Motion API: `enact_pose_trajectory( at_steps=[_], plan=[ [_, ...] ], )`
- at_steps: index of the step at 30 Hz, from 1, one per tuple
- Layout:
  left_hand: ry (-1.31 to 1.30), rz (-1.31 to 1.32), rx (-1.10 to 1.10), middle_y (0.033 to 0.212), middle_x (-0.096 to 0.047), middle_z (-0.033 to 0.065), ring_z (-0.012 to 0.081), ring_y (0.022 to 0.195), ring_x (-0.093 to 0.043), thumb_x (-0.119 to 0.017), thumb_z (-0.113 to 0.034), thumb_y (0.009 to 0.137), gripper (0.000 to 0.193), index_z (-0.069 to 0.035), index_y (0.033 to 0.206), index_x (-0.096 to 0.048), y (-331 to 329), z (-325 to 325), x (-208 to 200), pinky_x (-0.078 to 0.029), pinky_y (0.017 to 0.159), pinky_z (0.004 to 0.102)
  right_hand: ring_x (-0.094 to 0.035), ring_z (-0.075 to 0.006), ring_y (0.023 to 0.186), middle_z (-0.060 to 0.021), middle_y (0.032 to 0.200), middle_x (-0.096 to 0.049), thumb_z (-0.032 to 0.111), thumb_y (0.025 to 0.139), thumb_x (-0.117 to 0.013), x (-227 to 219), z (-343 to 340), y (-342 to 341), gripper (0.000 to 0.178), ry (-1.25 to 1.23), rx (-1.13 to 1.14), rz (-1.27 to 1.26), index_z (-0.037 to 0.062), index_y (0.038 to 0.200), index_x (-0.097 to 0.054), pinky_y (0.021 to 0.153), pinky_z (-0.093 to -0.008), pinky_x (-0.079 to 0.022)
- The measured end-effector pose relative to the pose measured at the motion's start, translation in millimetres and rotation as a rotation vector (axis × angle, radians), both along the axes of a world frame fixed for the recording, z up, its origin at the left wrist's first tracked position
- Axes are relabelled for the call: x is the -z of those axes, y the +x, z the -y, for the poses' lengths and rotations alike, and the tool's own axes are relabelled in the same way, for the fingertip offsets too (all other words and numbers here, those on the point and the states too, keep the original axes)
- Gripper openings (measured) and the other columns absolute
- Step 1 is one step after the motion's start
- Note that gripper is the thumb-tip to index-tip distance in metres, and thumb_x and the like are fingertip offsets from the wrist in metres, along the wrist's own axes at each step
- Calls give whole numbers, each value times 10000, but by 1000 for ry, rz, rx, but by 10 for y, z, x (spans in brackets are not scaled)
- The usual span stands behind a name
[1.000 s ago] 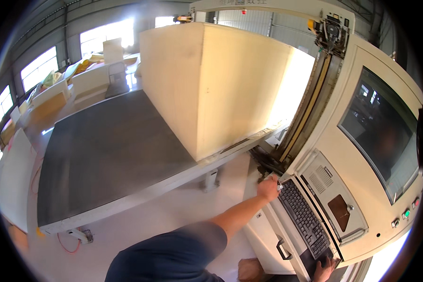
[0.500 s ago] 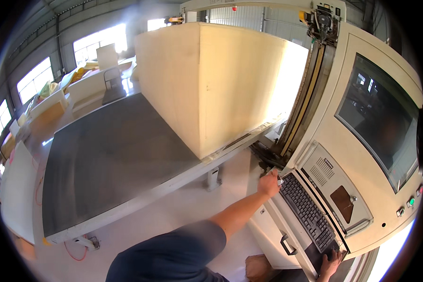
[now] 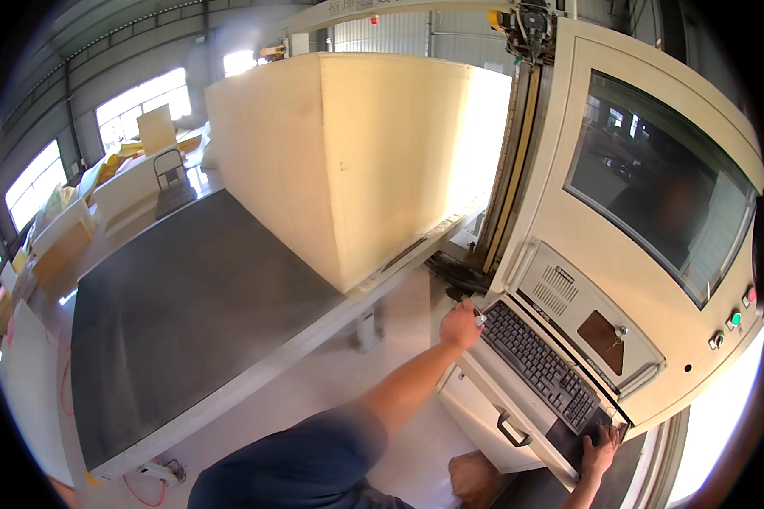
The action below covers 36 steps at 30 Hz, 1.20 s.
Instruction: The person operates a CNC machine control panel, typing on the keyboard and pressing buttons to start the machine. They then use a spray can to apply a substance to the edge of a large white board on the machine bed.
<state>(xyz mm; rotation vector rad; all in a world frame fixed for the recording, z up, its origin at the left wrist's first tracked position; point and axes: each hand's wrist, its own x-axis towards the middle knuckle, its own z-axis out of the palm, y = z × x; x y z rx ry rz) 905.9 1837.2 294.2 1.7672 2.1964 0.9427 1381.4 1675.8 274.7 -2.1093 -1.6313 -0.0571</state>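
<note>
My left hand (image 3: 461, 324) is closed at the left end of the pulled-out keyboard drawer. A small shiny metal piece shows by its fingertips, but what it grips is hidden. My right hand (image 3: 600, 451) rests with fingers spread on a dark pad (image 3: 565, 443) at the drawer's right end; whether a mouse lies under the palm I cannot tell. Between the two hands sits a black keyboard (image 3: 539, 365). Above it rises a cream control cabinet (image 3: 526, 212) with a dark screen (image 3: 654, 178).
To the left, a large pale yellow foam block (image 3: 390, 153) stands on a long dark-topped machine table (image 3: 195, 314). A vertical rail (image 3: 511, 170) runs beside the cabinet. Buttons (image 3: 735, 320) sit at the cabinet's right edge. A black handle (image 3: 513, 429) sticks out below the drawer.
The view has turned a little to the right, so the block, cabinet and drawer appear further left. Both hands keep their places at the drawer's ends.
</note>
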Motion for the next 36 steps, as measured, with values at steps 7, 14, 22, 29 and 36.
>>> enact_pose_trajectory(
  at_steps=[7, 14, 22, 29, 36],
  plan=[
    [21, 3, 18, 1114, -613, 164, 334, 940, -663, -772, -317, 781, 609, -16, 1200, -450, 6, -38, 28, -547, 791, 428, -379, -351, 1384, -156, 1431, -499, 165, 698, -773, -51, 28, -35, 541, -18, 30, -2, 97, 1222, -657, 1150, -435, -316],
    [55, 10, 17, 1096, -609, 181, 358, 911, -659, -778, -292, 770, 558, -18, 1131, -452, 11, -26, 34, -543, 782, 450, -360, -338, 1400, -143, 1449, -486, 162, 709, -769, -85, 14, -55, 525, -45, 42, -23, 105, 1220, -659, 1152, -426, -314],
    [32, -29, 32, 1042, -625, 163, 334, 847, -671, -765, -316, 788, 539, -15, 1111, -455, 57, 3, 1, -556, 705, 426, -396, -348, 1369, -174, 1428, -491, 179, 739, -731, -644, 423, -577, 558, -30, -19, 55, 94, 1279, -621, 1133, -441, -325],
    [72, 11, -2, 1025, -615, 160, 330, 874, -673, -781, -274, 767, 531, -49, 1113, -447, 16, -29, 44, -561, 707, 444, -407, -361, 1361, -159, 1472, -435, 148, 827, -624, 167, -89, 252, 548, 46, -134, 464, 88, 1359, -507, 1107, -507, -353],
    [59, -3, -13, 1019, -624, 153, 318, 903, -670, -775, -284, 769, 532, -34, 1110, -454, 14, 15, -25, -563, 732, 418, -417, -374, 1352, -143, 1516, -379, 116, 914, -517, 527, -262, 675, 540, 141, -209, 1087, 81, 1439, -393, 1080, -573, -381]
  ],
)
